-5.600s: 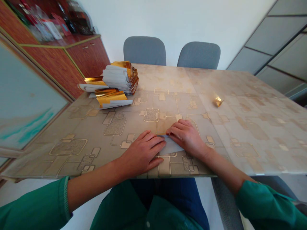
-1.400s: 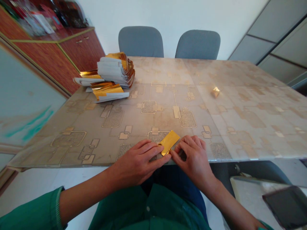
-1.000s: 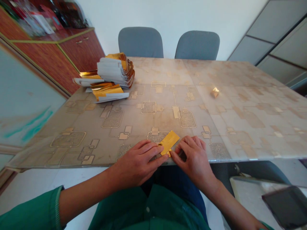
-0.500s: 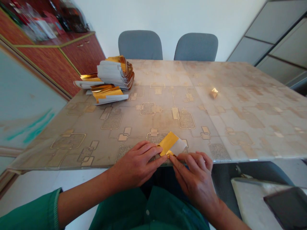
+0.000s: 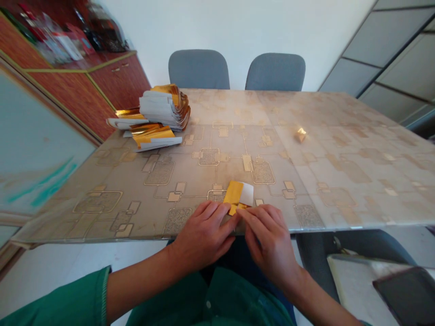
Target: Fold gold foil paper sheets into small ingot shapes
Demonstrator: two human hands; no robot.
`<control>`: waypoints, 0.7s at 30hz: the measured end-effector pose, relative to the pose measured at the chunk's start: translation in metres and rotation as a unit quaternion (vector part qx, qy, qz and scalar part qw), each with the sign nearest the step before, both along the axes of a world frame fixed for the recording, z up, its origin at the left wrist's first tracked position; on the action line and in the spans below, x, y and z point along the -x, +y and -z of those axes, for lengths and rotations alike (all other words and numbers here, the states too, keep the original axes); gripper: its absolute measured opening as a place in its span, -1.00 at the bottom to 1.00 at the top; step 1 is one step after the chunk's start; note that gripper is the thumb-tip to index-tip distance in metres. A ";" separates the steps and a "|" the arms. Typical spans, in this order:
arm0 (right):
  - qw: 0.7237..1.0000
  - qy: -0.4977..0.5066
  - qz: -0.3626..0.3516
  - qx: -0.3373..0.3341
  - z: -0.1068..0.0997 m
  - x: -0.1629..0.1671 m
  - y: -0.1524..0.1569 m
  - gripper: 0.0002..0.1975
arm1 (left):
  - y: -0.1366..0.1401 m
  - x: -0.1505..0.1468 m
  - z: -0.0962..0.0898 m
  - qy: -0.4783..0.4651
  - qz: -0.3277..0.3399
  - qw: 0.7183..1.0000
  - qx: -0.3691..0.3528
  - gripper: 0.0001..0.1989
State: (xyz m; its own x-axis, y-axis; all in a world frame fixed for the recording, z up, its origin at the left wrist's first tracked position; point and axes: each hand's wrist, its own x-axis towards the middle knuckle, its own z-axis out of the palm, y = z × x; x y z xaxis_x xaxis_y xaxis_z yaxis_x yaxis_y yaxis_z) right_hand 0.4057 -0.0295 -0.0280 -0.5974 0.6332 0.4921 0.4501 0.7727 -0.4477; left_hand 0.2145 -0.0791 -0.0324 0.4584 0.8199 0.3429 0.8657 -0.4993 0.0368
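At the near edge of the worktop (image 5: 346, 170), left hand (image 5: 205, 233) has fingers closed on the near-left corner of a folded gold-and-white paper (image 5: 233, 193); right hand (image 5: 270, 237) has fingertips touching its near end, can't tell if gripping. Beyond: small gold folded piece (image 5: 301, 135) at right, gold-and-white paper stack (image 5: 159, 108) at left, then two grey chairs (image 5: 199, 70).

Desk (image 5: 370, 194): near right corner cut off. Paper (image 5: 233, 192): end at near edge partly hidden by left hand (image 5: 205, 233) and right hand (image 5: 270, 240). Items (image 5: 70, 46) beyond far left corner: blurred.
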 end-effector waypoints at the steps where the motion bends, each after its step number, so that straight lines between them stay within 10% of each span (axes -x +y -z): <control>1: 1.000 -0.009 0.000 0.011 0.002 0.003 0.003 -0.69 | 0.001 -0.002 0.000 -0.003 -0.006 1.000 0.002 -0.58; 9: 1.000 -0.027 0.002 0.011 0.007 0.007 0.013 -0.75 | 0.005 0.009 -0.007 -0.123 0.004 0.991 0.055 -0.67; 21: 0.998 -0.046 -0.041 0.002 0.004 -0.001 0.018 -0.77 | 0.001 0.022 -0.002 -0.042 0.062 0.996 0.051 -0.59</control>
